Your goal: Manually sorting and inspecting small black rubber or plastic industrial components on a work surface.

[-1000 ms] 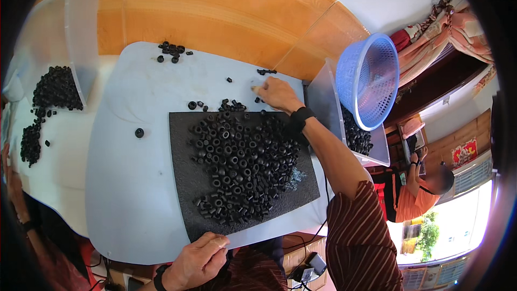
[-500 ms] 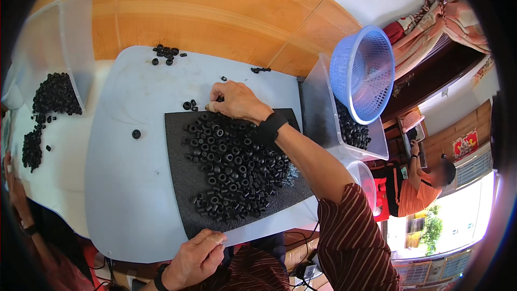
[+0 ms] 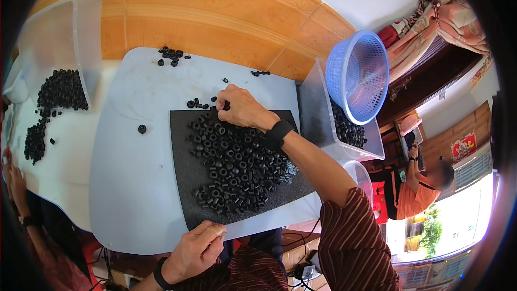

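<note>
My right hand [image 3: 240,109] is curling onto black rings [image 3: 237,167] at the mat [image 3: 186,194] top, grip unclear; left hand [image 3: 195,250] is pinching the board [image 3: 129,183] edge.

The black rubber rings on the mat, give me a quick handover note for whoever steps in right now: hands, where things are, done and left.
Right hand: on the far edge of the black mat, fingers among loose rings.
Left hand: pinching the near edge of the white board.
Black rings: heaped on the mat; a few strays lie beyond it.
Clear bin on the right holds more rings, blue basket on it.
Done: most gathered on the mat. Left: the strays.
</note>
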`<state>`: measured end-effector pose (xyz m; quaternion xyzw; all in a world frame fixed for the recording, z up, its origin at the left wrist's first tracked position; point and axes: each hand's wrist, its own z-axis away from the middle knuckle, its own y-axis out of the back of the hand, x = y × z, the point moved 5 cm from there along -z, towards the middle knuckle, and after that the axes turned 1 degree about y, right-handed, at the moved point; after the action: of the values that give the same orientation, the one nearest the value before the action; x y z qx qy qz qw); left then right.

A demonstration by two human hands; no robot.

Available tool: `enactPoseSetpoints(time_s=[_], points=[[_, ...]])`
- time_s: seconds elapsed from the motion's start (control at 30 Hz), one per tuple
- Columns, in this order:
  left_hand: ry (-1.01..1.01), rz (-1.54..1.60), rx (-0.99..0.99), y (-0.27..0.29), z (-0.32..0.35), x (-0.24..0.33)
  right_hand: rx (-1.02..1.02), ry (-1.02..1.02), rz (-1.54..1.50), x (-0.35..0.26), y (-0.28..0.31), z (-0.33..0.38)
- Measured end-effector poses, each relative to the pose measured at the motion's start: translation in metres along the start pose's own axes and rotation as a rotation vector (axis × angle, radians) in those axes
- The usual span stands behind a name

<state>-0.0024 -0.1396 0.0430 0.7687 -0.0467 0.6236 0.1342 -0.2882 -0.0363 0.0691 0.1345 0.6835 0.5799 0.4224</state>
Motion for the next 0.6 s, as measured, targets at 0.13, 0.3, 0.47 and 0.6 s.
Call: enactPoseSetpoints(time_s=[0.13, 0.3, 0.47, 0.6], points=[[0.056, 0.018, -0.021, 0.0, -0.001, -0.001, -0.008, 0.008, 0.035, -0.01, 0.008, 0.014], [0.078, 0.006, -0.011, 0.003, 0.001, -0.002, -0.019, -0.055, -0.008, -0.013, 0.021, 0.01], [0.026, 0.018, 0.046, 0.001, 0.0, 0.0, 0.249, -0.147, 0.111, 0.045, 0.038, -0.025], [0.051, -0.004, 0.015, -0.002, -0.002, 0.0, 0.169, -0.259, 0.061, 0.054, 0.02, -0.048]])
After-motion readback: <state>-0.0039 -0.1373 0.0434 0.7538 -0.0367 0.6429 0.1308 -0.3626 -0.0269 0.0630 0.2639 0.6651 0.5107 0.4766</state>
